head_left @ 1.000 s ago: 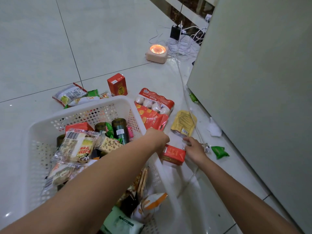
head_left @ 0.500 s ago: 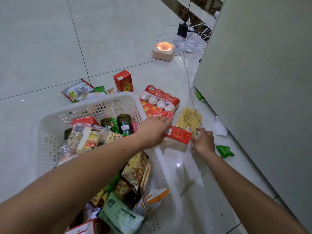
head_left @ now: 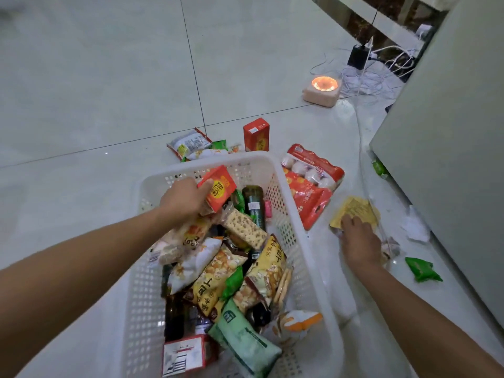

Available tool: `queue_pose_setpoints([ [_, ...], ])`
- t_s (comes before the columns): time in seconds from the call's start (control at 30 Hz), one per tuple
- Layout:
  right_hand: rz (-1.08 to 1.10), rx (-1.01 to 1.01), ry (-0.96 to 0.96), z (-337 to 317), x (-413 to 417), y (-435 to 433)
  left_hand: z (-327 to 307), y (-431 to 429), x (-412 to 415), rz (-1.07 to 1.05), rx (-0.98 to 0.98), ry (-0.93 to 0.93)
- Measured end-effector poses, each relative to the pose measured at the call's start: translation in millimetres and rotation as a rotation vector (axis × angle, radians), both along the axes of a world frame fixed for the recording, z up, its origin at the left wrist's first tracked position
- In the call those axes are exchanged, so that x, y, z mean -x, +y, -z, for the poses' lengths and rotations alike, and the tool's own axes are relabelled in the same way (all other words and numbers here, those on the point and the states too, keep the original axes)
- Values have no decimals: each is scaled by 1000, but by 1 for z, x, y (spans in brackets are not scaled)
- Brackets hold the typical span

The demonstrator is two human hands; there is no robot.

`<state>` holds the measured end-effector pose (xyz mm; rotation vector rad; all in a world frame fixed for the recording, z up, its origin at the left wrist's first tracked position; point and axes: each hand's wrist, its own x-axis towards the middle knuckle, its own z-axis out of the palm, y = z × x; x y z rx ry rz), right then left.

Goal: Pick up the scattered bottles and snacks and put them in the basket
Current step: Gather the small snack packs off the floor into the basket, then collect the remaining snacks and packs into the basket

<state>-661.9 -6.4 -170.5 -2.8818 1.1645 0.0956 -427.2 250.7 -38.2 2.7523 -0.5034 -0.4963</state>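
The small red carton (head_left: pixel 218 192) is gripped in the left hand (head_left: pixel 183 201), held over the far end of the white basket (head_left: pixel 313 257) above the heap of snack packs and bottles inside. Its long axis runs tilted, from the fingers up and away toward the basket's far rim, printed face upward. Just beyond the hand, inside the basket, a dark green bottle (head_left: pixel 254 207) lies with its cap pointing away, and a cracker pack (head_left: pixel 245 229) slants beside it.

The right hand (head_left: pixel 360 241) lies on the floor (head_left: pixel 95 77) to the right of the basket, fingers spread flat on the near edge of a yellow packet (head_left: pixel 357 211); it presses rather than encloses it. A green sachet (head_left: pixel 421 268) lies right of that hand, and red bags of white buns (head_left: pixel 313 170) lie between the packet and the basket.

Beyond the basket stand another red carton (head_left: pixel 256 134) upright and a loose cluster of wrappers (head_left: pixel 191 143). The floor is pale glossy tile with dark grout lines; a grey cabinet side (head_left: pixel 450 132) rises at the right, and far off a glowing orange device (head_left: pixel 323 88) sits by tangled white cables.

Half a second ago the carton was outside the basket's right wall, held between both hands; now the left hand alone has carried it over the basket, and the right has dropped to the yellow packet.
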Motion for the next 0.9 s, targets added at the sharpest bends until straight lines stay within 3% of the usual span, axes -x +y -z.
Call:
queue_pose_setpoints([
  [0.07, -8, -8, -18, -7, 2, 2, 4, 4, -3, 93, -86, 126],
  [0.13, 87, -59, -204, -23, -1, 3, 3, 1, -4, 181, -194, 161],
  [0.23, 355, -208, -571, -62, -18, -5, -2, -6, -2, 232, -318, 40],
  [0.3, 334, -289, -753, -87, -31, -10, -7, -7, -1, 203, -288, -56],
  [0.4, 115, -283, -859, -124, -43, 5, -20, -11, 1, 131, -245, -228],
  [0.53, -376, -228, -856, -150, -44, 54, -34, -14, 4, 88, -243, -319],
  [0.67, -828, -89, -485, -135, -34, 76, -40, -9, 5, 68, -279, -329],
  [0.73, -714, -144, -401, -127, -27, 75, -43, -6, 7, 52, -314, -287],
  [0.9, 47, -488, -526, -119, -13, 58, -45, 11, 3, -49, -275, -110],
])
